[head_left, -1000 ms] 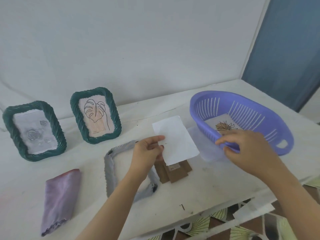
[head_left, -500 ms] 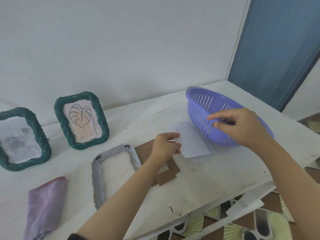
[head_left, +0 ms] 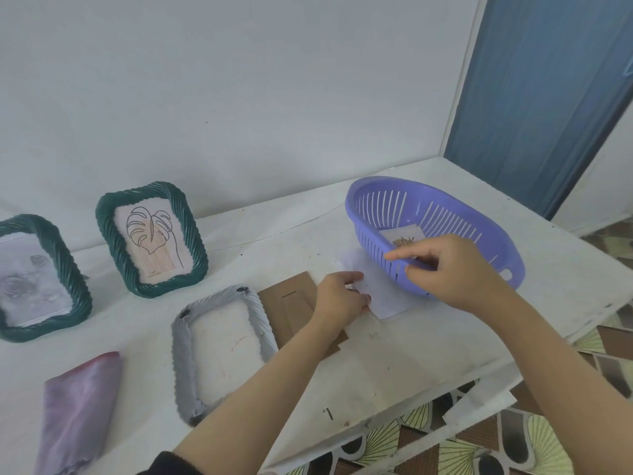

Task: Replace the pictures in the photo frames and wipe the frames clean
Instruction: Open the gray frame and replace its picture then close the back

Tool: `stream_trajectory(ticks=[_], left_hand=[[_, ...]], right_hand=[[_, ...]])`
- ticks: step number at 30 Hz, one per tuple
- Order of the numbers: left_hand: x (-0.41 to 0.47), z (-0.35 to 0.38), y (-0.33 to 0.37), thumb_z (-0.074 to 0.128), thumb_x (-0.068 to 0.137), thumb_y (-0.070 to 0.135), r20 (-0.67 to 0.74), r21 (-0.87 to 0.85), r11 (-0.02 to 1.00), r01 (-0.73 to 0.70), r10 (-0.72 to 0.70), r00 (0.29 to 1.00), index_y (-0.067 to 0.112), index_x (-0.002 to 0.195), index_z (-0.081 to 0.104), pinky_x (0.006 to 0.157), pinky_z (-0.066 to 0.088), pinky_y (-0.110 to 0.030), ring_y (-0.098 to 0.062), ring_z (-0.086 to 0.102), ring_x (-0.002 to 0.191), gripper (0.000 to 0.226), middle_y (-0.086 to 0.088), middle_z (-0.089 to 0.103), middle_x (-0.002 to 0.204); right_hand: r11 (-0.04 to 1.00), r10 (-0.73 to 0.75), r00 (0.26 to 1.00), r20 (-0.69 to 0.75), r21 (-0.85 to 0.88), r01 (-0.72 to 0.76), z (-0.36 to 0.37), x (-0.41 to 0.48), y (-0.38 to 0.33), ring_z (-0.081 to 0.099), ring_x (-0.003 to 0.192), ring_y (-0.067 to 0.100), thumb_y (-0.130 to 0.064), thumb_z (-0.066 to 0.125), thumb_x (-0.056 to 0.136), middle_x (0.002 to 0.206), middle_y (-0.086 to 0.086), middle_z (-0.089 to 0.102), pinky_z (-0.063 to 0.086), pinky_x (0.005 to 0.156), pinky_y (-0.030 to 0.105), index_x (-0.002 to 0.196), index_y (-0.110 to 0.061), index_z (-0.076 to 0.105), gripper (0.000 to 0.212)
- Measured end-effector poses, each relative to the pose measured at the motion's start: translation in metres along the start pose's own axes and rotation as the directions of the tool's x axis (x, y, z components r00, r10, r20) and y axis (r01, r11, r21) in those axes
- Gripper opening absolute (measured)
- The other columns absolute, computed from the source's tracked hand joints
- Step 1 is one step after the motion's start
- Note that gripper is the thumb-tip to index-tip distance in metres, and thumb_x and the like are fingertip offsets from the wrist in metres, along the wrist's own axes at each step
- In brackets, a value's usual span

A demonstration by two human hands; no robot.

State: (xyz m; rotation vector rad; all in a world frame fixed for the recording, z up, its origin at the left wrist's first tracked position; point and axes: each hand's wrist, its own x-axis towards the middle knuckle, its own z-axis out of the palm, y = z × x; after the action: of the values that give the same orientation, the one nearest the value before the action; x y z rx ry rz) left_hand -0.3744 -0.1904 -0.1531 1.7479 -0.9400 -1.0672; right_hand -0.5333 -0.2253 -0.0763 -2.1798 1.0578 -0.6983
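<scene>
Left hand (head_left: 339, 296): fingers curled, pinching the near edge of a white paper (head_left: 380, 293) that lies flat on the table (head_left: 394, 365), right of centre. The paper's far side runs under the basket (head_left: 376, 231).

Right hand (head_left: 455, 272): grips the basket's near rim, forefinger laid along it.

Basket: purple, slotted, toward the right edge. A picture (head_left: 404, 236) lies inside.

Grey frame (head_left: 181, 347): flat, near the front edge, centre. Brown backing (head_left: 291, 303) just beside it on the right, partly under the left forearm.

Leaf frame (head_left: 197, 248), green: upright along the back edge, left of centre. Second green frame (head_left: 73, 279): upright, at the left edge of view.

Cloth (head_left: 78, 406): folded, purple, front left corner.
</scene>
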Motion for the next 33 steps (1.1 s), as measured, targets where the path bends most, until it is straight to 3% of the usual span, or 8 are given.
stream_trajectory(ticks=[5, 8, 13, 17, 22, 26, 29, 33], left_hand=[[-0.003, 0.001, 0.001, 0.061, 0.079, -0.006, 0.006, 0.021, 1.0, -0.017, 0.017, 1.0, 0.004, 0.128, 0.05, 0.052, 0.052, -0.014, -0.01, 0.06, 0.058, 0.051, -0.007, 0.059, 0.093], [-0.004, -0.002, 0.002, 0.062, 0.081, 0.002, -0.006, 0.098, 0.992, -0.074, 0.075, 0.997, 0.008, 0.131, 0.049, 0.06, 0.056, -0.023, -0.014, 0.062, 0.063, 0.052, 0.0, 0.057, 0.104], [-0.008, -0.01, 0.0, 0.053, 0.091, 0.016, -0.159, 0.306, 0.913, -0.269, 0.328, 0.931, 0.017, 0.138, 0.038, 0.09, 0.045, -0.025, -0.015, 0.056, 0.107, 0.05, -0.004, 0.042, 0.139], [-0.008, -0.017, 0.005, 0.049, 0.093, 0.036, -0.132, 0.331, 0.811, -0.482, 0.546, 0.827, 0.032, 0.144, 0.024, 0.107, 0.024, -0.025, -0.012, 0.019, 0.14, 0.057, 0.003, 0.025, 0.152], [-0.004, -0.022, 0.012, 0.052, 0.089, 0.045, 0.01, 0.48, 0.724, -0.495, 0.56, 0.829, 0.037, 0.135, 0.041, 0.11, 0.027, -0.035, -0.015, 0.022, 0.138, 0.047, 0.004, 0.025, 0.153], [-0.003, -0.021, 0.01, 0.051, 0.089, 0.048, 0.031, 0.496, 0.723, -0.481, 0.538, 0.842, 0.037, 0.135, 0.041, 0.109, 0.029, -0.037, -0.015, 0.025, 0.139, 0.048, 0.007, 0.024, 0.153], [-0.003, -0.021, 0.01, 0.051, 0.089, 0.049, 0.03, 0.496, 0.724, -0.479, 0.538, 0.843, 0.038, 0.135, 0.04, 0.109, 0.03, -0.036, -0.014, 0.025, 0.138, 0.049, 0.008, 0.023, 0.153], [-0.003, -0.022, 0.01, 0.051, 0.088, 0.048, 0.036, 0.496, 0.726, -0.477, 0.531, 0.847, 0.04, 0.135, 0.039, 0.108, 0.03, -0.036, -0.014, 0.026, 0.138, 0.049, 0.009, 0.023, 0.153]], right_hand=[[0.998, 0.009, 0.996, 0.084, -0.069, -0.003, 0.015, -0.007, 0.004, 0.066, 0.078, 0.021, -0.001, 0.057, 0.08, 0.092, 0.001, 0.072, 0.055, 0.068, 0.029, 0.101, -0.026, 0.072, 0.036], [0.998, 0.0, 0.997, 0.077, -0.066, 0.005, 0.016, -0.01, 0.006, 0.065, 0.078, 0.015, -0.001, 0.057, 0.081, 0.089, -0.011, 0.069, 0.054, 0.069, 0.023, 0.101, -0.026, 0.072, 0.035], [0.999, 0.036, 0.996, 0.084, 0.02, -0.038, 0.01, -0.009, 0.005, 0.064, 0.074, 0.022, -0.006, 0.059, 0.083, 0.083, -0.01, 0.071, 0.054, 0.068, 0.025, 0.091, -0.03, 0.073, 0.029], [0.935, 0.23, 0.972, 0.055, 0.264, -0.236, -0.006, 0.011, 0.01, 0.068, 0.079, 0.013, -0.004, 0.052, 0.088, 0.094, 0.002, 0.072, 0.055, 0.069, 0.02, 0.089, -0.016, 0.073, 0.025], [0.908, 0.384, 0.923, 0.023, -0.195, -0.372, -0.013, 0.048, 0.041, 0.06, 0.095, 0.02, -0.014, 0.056, 0.086, 0.105, 0.003, 0.067, 0.043, 0.077, 0.026, 0.096, -0.016, 0.069, 0.016], [0.706, 0.584, 0.799, 0.145, -0.576, -0.411, -0.008, 0.062, 0.062, 0.05, 0.116, 0.028, -0.013, 0.059, 0.079, 0.135, 0.009, 0.047, 0.043, 0.084, 0.03, 0.13, -0.018, 0.047, 0.053], [0.68, 0.619, 0.759, 0.204, -0.623, -0.387, -0.003, 0.065, 0.06, 0.051, 0.104, 0.029, -0.01, 0.065, 0.073, 0.133, 0.012, 0.044, 0.042, 0.069, 0.028, 0.136, -0.022, 0.035, 0.07], [0.71, 0.561, 0.82, 0.115, -0.576, -0.405, 0.0, 0.066, 0.06, 0.05, 0.091, 0.028, 0.004, 0.057, 0.076, 0.125, 0.014, 0.049, 0.045, 0.066, 0.031, 0.131, -0.016, 0.037, 0.062]])
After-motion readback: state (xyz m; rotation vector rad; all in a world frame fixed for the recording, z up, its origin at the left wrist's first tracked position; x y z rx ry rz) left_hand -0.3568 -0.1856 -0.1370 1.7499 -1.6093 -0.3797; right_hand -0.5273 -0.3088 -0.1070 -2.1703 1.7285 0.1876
